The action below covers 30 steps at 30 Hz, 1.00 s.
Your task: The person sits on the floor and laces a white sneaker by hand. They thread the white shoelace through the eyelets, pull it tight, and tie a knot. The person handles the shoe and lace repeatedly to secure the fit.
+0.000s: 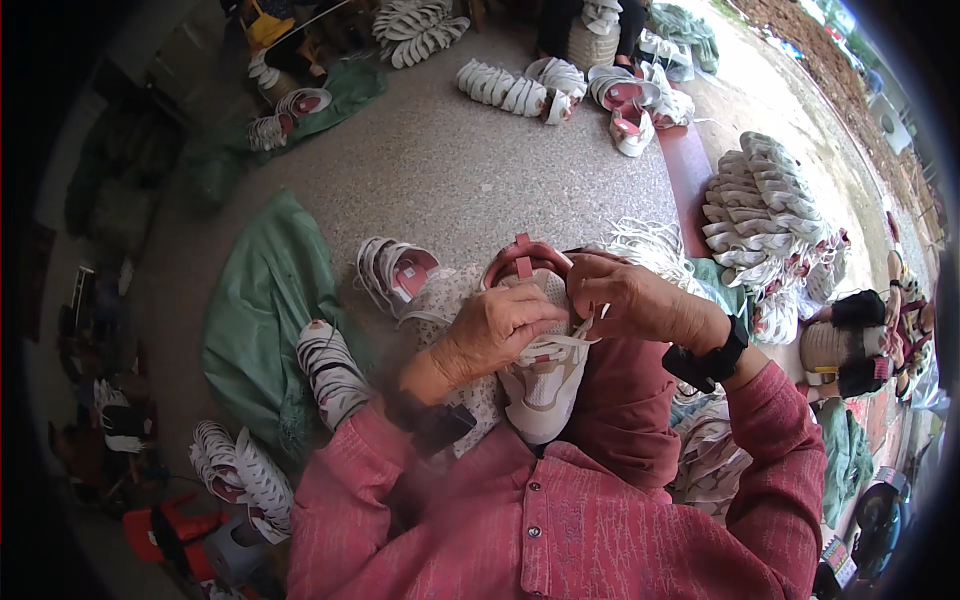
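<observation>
A white and beige sneaker (545,395) rests across my lap, toe pointing toward me. Its pinkish-red collar lining and heel tab (524,262) face away. My left hand (508,325) is closed on the upper beside the tongue, fingertips bent in at the lacing. From the right, my right hand (632,298) pinches the white shoelace (566,340) near the eyelets, its fingers curled. The lace crosses the front of the shoe below both hands. Exactly what lies under the left fingertips is hidden.
Stacked shoe uppers (333,375) and a green sack (268,310) lie to my left. White laces (650,250) bunch beyond my right hand. A tall pile of sneakers (765,215) stands at right. More shoes (520,92) and seated people are farther off.
</observation>
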Each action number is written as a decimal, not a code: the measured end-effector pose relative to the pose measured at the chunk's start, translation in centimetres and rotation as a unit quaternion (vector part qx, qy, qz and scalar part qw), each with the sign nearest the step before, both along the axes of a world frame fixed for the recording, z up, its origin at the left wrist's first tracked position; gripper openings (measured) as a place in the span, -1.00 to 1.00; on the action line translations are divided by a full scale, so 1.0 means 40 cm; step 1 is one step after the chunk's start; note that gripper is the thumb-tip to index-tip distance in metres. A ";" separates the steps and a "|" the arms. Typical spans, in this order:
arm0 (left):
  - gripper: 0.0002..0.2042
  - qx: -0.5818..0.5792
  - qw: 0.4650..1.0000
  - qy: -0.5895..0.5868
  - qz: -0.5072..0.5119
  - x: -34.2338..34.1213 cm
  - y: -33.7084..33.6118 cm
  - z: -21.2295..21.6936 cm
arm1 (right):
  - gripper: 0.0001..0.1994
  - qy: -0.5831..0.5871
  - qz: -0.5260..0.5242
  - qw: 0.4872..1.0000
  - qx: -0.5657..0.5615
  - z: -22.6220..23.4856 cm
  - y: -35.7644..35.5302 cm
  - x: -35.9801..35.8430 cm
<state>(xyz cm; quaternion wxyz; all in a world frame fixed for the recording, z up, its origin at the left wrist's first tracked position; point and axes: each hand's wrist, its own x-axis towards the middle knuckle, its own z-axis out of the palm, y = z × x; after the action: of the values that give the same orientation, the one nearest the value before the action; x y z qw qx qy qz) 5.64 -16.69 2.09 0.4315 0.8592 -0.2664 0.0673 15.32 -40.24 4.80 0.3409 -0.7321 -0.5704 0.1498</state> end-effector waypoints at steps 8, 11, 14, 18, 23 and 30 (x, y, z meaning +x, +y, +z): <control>-0.80 0.052 0.996 0.074 0.004 0.018 -0.015 0.027 | -0.68 -0.057 -0.039 0.997 0.018 -0.026 -0.016 -0.027; -0.81 0.086 0.992 0.092 0.018 0.013 -0.036 0.045 | -0.68 -0.059 -0.029 0.998 0.007 -0.021 -0.021 -0.020; -0.85 0.097 0.995 -0.012 0.032 0.009 -0.052 0.024 | -0.69 -0.044 -0.017 0.999 0.014 -0.022 -0.019 -0.013; -0.88 0.148 0.973 -0.170 0.042 -0.015 -0.071 0.004 | -0.71 -0.037 -0.006 0.999 0.027 -0.037 -0.019 -0.002; -0.91 0.182 0.930 -0.208 0.241 -0.033 0.148 0.105 | -0.74 -0.119 -0.027 0.990 0.070 -0.053 -0.030 -0.002; -0.88 0.066 0.766 -0.161 0.619 -0.258 0.707 0.184 | -0.79 -0.098 -0.031 0.991 0.090 -0.068 -0.014 -0.001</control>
<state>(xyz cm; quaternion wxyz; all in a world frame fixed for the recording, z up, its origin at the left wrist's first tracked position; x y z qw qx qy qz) -4.70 11.59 9.44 0.1896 0.8403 0.2546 0.4394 15.27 -40.82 2.06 0.3525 -0.7270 -0.5890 0.0149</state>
